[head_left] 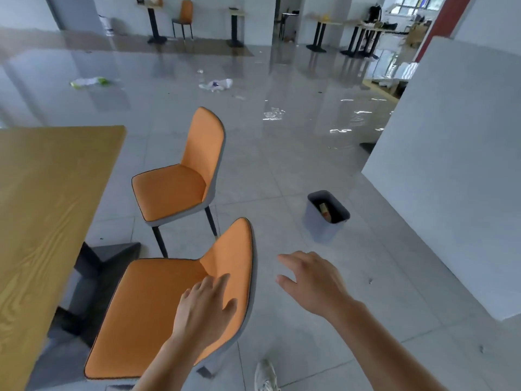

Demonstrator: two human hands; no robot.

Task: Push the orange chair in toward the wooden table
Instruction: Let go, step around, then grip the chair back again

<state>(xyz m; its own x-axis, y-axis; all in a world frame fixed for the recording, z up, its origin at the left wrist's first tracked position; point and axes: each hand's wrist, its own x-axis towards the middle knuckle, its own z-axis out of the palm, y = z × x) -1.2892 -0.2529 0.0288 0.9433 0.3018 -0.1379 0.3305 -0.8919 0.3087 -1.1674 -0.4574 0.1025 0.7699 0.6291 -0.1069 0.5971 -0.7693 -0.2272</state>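
Orange chair [158, 306] sits near you, seat facing the wooden table [50, 193] on the left, not yet tucked under. Your left hand [203, 309] lies loose-fingered over the backrest, gripping nothing; contact unclear, likely placed there to push. Your right hand [313, 280] hovers spread and empty just right of the backrest. Second chair [172, 190] stands farther off; bin [315, 224] to the right.
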